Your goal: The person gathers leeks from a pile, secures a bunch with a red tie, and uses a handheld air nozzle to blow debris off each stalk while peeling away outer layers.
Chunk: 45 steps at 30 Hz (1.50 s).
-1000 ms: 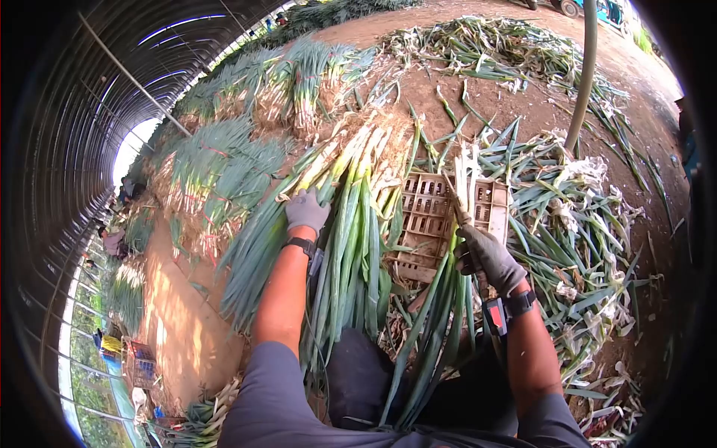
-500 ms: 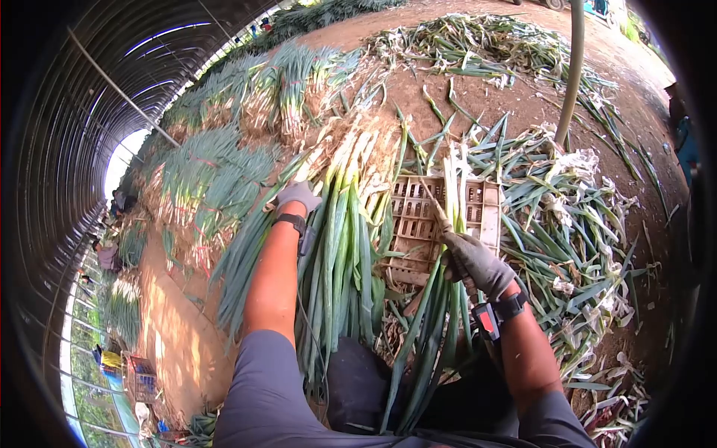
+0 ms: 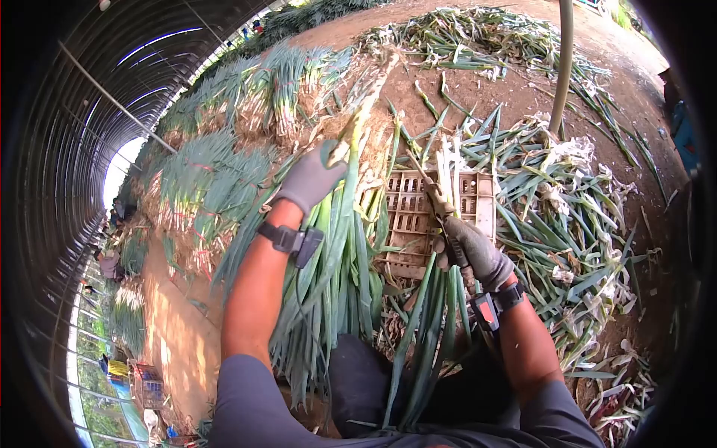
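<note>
- Left hand (image 3: 314,178): fingers clamped on one long onion (image 3: 364,112), held root-end outward above the leafy heap (image 3: 345,276).
- Right hand (image 3: 478,255): fingers wrapped round a narrow tool (image 3: 435,194) over the crate (image 3: 485,213).
- Risk: tangled leaves could have dragged neighbours or torn.

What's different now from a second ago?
The left hand was down on the pile of green onions. Now it has come up and a bit to the right, gripping one green onion stalk, roots pointing away from the person. The right hand still holds the slim, pointed tool over the plastic crate.
</note>
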{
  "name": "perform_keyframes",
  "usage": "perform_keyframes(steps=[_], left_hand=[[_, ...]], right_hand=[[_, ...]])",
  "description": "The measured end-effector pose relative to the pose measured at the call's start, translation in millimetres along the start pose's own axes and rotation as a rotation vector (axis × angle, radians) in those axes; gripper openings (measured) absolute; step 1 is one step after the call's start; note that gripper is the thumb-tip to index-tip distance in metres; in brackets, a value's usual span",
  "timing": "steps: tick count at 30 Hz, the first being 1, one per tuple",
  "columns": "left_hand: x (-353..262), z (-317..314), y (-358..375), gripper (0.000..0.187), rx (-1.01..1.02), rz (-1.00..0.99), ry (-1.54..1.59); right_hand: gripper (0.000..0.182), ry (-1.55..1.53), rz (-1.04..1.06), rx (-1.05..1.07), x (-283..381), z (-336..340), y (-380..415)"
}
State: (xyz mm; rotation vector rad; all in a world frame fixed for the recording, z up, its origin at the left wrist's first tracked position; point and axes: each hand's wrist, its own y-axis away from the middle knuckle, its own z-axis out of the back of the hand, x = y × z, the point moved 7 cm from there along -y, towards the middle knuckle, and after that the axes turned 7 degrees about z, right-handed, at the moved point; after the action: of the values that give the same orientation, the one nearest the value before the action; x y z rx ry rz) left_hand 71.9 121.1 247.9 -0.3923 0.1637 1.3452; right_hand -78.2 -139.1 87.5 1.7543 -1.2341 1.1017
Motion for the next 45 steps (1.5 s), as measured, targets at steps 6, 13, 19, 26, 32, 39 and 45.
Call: perform_keyframes(steps=[6,13,19,26,32,39,45], left_hand=[[-20,-104,-14,0.066,0.147,0.232,-0.391],[29,-225,-11,0.072,0.31,0.258,-0.044],[16,-230,16,0.082,0.299,0.327,0.257],[70,-289,10,0.071,0.459,0.272,0.71],[8,-245,41,0.072,0.491,0.138,-0.118],[-19,-240,39,0.084,0.813,-0.077,-0.38],[89,-278,2,0.055,0.401,0.656,1.079]], right_hand=[[0.045,0.109,-0.044,-0.055,-3,-12,12],[0.06,0.452,-0.235,-0.062,-49,-2,8],[0.071,0.563,-0.249,-0.001,-34,1,16],[0.073,0.585,-0.313,0.018,-33,4,26],[0.074,0.681,-0.297,0.026,-28,10,27],[0.076,0.764,-0.294,0.015,-35,19,19],[0.073,0.786,-0.165,0.039,-64,34,2]])
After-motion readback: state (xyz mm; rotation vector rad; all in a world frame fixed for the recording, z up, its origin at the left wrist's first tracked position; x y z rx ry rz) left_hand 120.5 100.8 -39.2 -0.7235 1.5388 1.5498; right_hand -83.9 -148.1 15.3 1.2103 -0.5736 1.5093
